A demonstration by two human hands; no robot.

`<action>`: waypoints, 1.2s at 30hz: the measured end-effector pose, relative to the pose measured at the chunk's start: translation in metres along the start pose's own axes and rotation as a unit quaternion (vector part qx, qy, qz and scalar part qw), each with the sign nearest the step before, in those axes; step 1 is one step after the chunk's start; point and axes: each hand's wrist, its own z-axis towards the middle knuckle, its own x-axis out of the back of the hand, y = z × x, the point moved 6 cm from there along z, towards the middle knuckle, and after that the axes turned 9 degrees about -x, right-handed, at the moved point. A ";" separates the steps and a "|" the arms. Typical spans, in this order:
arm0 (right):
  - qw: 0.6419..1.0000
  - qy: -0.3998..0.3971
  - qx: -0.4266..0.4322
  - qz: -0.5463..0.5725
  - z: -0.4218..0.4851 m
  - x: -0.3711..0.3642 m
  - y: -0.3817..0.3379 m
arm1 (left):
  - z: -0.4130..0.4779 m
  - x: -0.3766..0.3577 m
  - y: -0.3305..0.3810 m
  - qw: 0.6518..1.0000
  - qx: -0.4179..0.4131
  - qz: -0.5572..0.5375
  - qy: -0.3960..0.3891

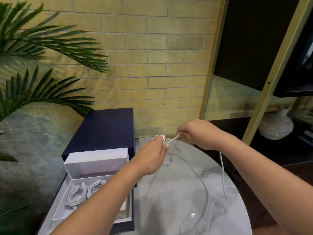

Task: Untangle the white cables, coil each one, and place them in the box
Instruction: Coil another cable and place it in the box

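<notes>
Head view showed us both hands raised over the far edge of the round marble counter [169,192], close together but not touching. Our left hand [153,156] had several small loops of the white cable [222,167] wound round its fingers, and its grip was closed on that bundle, with the thumb pressed against the strand leaving it. A short taut stretch of cable ran from there to our right hand [196,133], whose grip was pinched tight on the cable between thumb and fingertips.

Below the right hand the cable hung down toward the counter's right side, then trailed in a loose curve along the marble to the near edge, where its USB plug [192,215] lay flat.

At the counter's left edge stood the box [96,164], open, white inside with a dark blue shell. We could not tell whether it rested on the counter or on something beside it. Two coiled cables [77,195] lay side by side in its tray, partly hidden by our left forearm. A dark blue lid [108,126] stood just behind the box.

Palm fronds [42,39] reached in from the left before a yellow brick wall [152,56]. A ribbed pale vase [276,128] sat on a shelf unit [264,99] to the right.
</notes>
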 end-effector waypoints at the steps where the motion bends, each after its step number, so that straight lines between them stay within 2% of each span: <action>1: 1.000 0.012 0.000 -0.002 0.002 0.003 0.003 | -0.001 0.000 0.000 1.000 -0.001 0.001 0.001; 5: 0.995 0.098 0.012 -0.029 0.015 0.011 0.018 | -0.007 -0.001 -0.002 0.999 0.018 -0.028 -0.010; 9: 0.986 0.165 0.013 -0.009 0.023 -0.005 0.026 | -0.012 -0.006 0.001 0.976 0.067 -0.208 -0.003; 11: 0.986 0.162 0.005 0.033 0.024 -0.020 0.024 | -0.012 -0.009 0.008 0.935 0.086 -0.342 0.015; 14: 0.985 0.098 -0.047 0.137 0.022 -0.051 0.023 | -0.009 -0.006 0.016 0.843 0.098 -0.525 0.063; 17: 0.980 0.021 -0.079 0.180 0.012 -0.087 0.014 | -0.004 0.002 0.018 0.762 0.093 -0.632 0.109; 19: 0.977 -0.017 -0.064 0.203 0.002 -0.103 -0.001 | -0.002 0.006 0.014 0.738 0.099 -0.652 0.141; 24: 0.976 -0.052 -0.022 0.211 -0.023 -0.110 -0.037 | 0.002 -0.001 0.000 0.755 0.131 -0.619 0.171; 26: 0.980 -0.064 -0.018 0.188 -0.028 -0.106 -0.043 | 0.004 -0.006 -0.005 0.794 0.140 -0.571 0.155; 28: 0.984 -0.079 -0.017 0.157 -0.029 -0.098 -0.044 | 0.005 -0.009 -0.007 0.856 0.149 -0.478 0.127; 30: 0.988 -0.086 -0.010 0.128 -0.031 -0.083 -0.044 | 0.005 -0.010 -0.006 0.904 0.142 -0.392 0.099; 36: 0.989 -0.053 0.005 0.137 -0.029 -0.025 -0.026 | 0.002 -0.004 -0.004 0.961 0.082 -0.254 0.066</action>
